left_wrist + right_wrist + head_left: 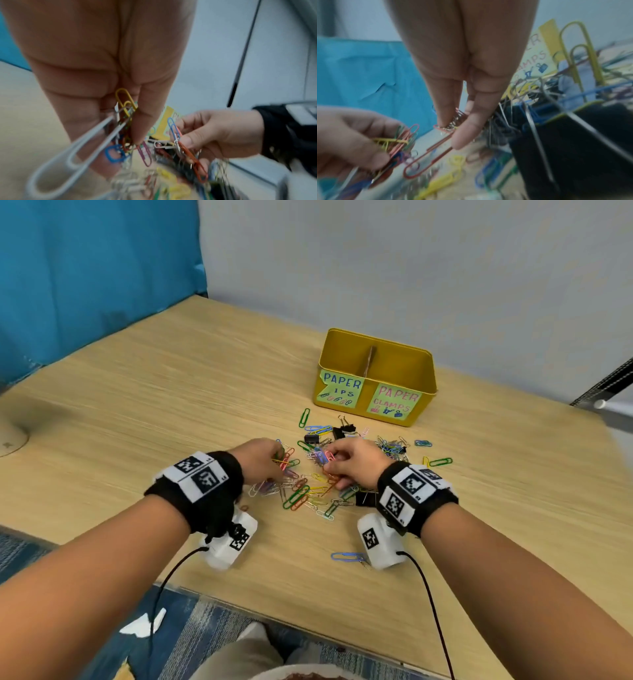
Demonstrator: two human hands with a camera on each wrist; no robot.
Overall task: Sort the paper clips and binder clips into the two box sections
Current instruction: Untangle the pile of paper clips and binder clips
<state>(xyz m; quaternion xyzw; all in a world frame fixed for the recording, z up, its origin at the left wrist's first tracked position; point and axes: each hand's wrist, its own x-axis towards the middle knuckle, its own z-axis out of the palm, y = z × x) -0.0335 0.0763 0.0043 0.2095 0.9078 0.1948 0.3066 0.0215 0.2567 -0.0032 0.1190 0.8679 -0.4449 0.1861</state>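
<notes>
A heap of coloured paper clips (308, 491) and black binder clips (344, 431) lies on the wooden table in front of a yellow two-section box (376, 378) labelled for paper clips on its left and paper clamps on its right. My left hand (263, 462) grips a bunch of paper clips (125, 121) at the heap's left side. My right hand (352, 463) pinches a few paper clips (452, 124) over the heap's middle, an orange clip (426, 154) dangling from them. A large black binder clip (573, 142) lies just right of that hand.
A lone blue paper clip (346, 557) lies near the front edge by my right wrist camera. More clips (440, 462) are scattered right of the heap. A blue partition (85, 268) stands at the back left, a grey wall behind the box.
</notes>
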